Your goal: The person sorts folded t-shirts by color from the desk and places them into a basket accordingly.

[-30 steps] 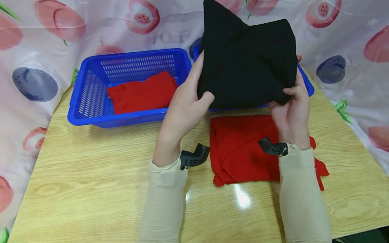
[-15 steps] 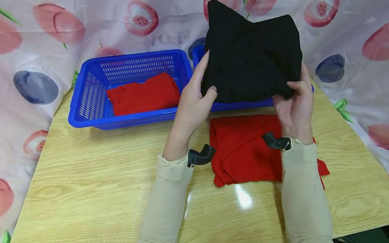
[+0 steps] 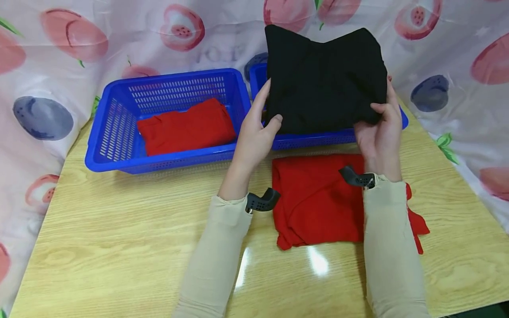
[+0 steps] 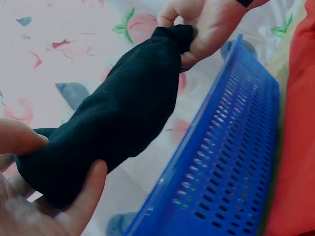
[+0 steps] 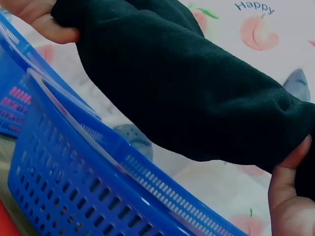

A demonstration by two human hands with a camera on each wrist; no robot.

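Note:
A folded black cloth, looking like a garment, is held up over the right-hand blue basket. My left hand grips its left side, thumb in front and fingers behind. On the other side my right hand pinches the lower right corner. The left wrist view shows the black cloth stretched between both hands, above the basket's rim. Most of that basket's inside is hidden behind the cloth. On the table, below the basket, lies a red cloth, partly covered by my right forearm.
A second blue basket stands to the left, with a folded red cloth inside. Both baskets sit side by side at the back of the wooden table. Behind them hangs a fruit-print curtain.
Both hands first shifted slightly up and right with the black cloth, then a little back left. Its top edge now sits lower and leans away. The red cloths and baskets stay put.

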